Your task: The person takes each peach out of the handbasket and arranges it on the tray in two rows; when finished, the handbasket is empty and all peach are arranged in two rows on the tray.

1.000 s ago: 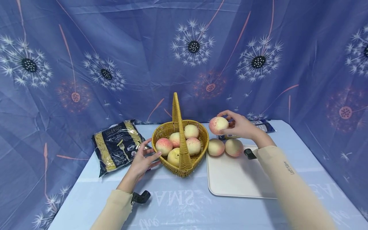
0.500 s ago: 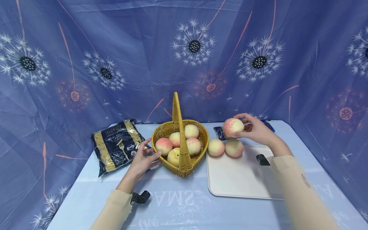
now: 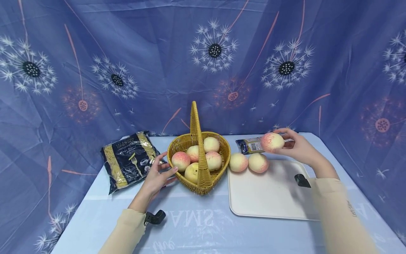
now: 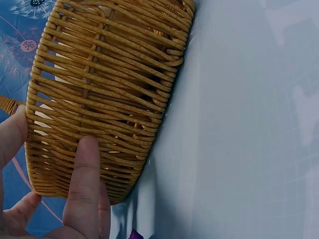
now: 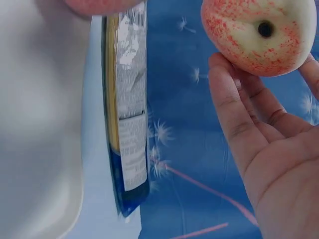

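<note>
My right hand (image 3: 298, 148) grips a pink-and-cream peach (image 3: 272, 142) above the far edge of the tray. In the right wrist view this peach (image 5: 264, 35) shows a dark round hole, and the fingers support it from below. The left hand (image 3: 158, 175) rests against the left side of a golden wicker basket (image 3: 204, 187), its fingers fairly straight. Up close, the left wrist view shows fingertips touching the basket's woven side (image 4: 109, 94). Several peaches lie inside the basket, among them a reddish one (image 3: 180, 161). Two more peaches, one paler (image 3: 238, 162) and one beside it (image 3: 258, 163), sit at the tray's back left corner.
A cream rectangular tray (image 3: 266, 197) lies right of the basket. Behind it is a flat dark-blue packet (image 3: 250, 145), partly covered by the held peach. A dark pasta bag (image 3: 130, 160) lies left of the basket. A patterned blue cloth (image 3: 158, 70) hangs behind the table.
My right hand has moved to the right with the peach, away from the basket, uncovering more of the blue packet. The left hand and the basket stay in place.
</note>
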The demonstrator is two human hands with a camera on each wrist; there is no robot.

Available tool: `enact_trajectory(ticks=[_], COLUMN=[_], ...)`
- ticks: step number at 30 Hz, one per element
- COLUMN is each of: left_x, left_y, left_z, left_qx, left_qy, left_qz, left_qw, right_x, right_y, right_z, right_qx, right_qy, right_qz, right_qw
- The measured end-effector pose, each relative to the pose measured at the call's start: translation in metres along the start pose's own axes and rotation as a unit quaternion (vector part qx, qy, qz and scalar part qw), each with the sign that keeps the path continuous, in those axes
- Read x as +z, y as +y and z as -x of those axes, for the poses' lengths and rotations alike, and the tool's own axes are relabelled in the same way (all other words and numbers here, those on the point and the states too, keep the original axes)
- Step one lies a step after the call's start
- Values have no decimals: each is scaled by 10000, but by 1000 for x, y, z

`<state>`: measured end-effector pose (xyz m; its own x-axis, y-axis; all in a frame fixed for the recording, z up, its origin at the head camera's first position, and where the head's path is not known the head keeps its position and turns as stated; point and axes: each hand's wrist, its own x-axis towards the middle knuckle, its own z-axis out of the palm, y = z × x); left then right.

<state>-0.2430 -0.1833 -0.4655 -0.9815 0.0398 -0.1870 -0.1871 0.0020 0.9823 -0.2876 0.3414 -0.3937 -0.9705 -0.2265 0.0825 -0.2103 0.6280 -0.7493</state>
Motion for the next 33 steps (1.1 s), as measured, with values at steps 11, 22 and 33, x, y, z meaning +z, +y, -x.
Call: enact_trajectory(ticks=[11, 22, 33], left_x=[0, 0, 1], left_y=[1, 1, 0], left_z=[1, 0, 2], left_qx=[-30, 2, 11], left_qy=[0, -11, -18], left_qz=[-24, 23, 114], left_qw=[10000, 10000, 9999], right_x=[-7, -2, 14], right_y=[29, 54, 69], right_z=[22, 38, 46], right_qx=[14, 256, 346], right_qy=[102, 133, -75], right_qz=[-128, -160, -34], right_qw=[9999, 9995, 9994])
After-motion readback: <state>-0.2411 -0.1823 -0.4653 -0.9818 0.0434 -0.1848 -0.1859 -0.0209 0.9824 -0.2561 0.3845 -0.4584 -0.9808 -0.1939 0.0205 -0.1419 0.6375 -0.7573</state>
